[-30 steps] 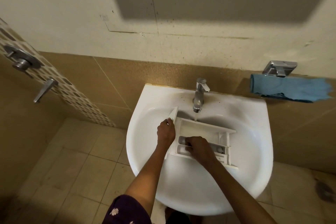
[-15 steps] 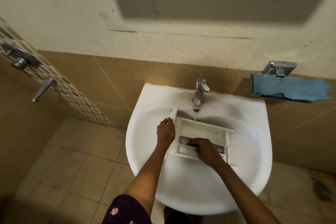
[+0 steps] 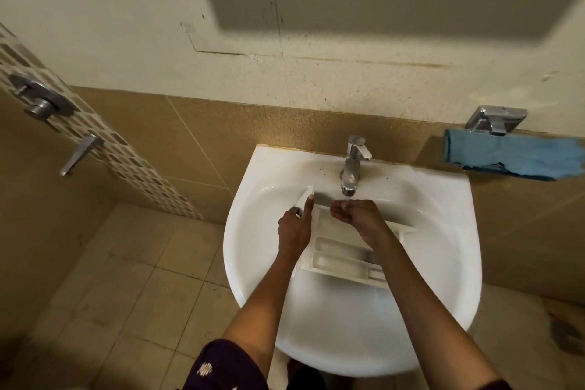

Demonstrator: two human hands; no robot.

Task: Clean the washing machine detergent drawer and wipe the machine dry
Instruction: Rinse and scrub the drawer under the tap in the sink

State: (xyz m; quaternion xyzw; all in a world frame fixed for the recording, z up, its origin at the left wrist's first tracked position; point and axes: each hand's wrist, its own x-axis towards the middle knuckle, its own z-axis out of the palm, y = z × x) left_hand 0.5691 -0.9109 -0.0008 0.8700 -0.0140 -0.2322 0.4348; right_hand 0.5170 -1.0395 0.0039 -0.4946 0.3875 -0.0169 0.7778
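The white detergent drawer (image 3: 338, 255) lies in the white sink (image 3: 443, 250), with its front panel standing up at the left. My left hand (image 3: 296, 226) grips that front panel, with the index finger stretched along its edge. My right hand (image 3: 357, 215) is held over the drawer's back compartment, directly under the tap's spout (image 3: 349, 190), fingers curled loosely as a cup with water running onto them. The hand holds nothing that I can see.
A chrome tap (image 3: 354, 165) stands at the back of the sink. A blue cloth (image 3: 512, 158) hangs on a chrome holder (image 3: 493, 120) on the wall to the right. Shower fittings (image 3: 41, 101) sit on the tiled wall at the left. Tiled floor lies below.
My right hand has lifted out of the drawer's front compartments and moved back under the tap. My left hand has stayed on the front panel.
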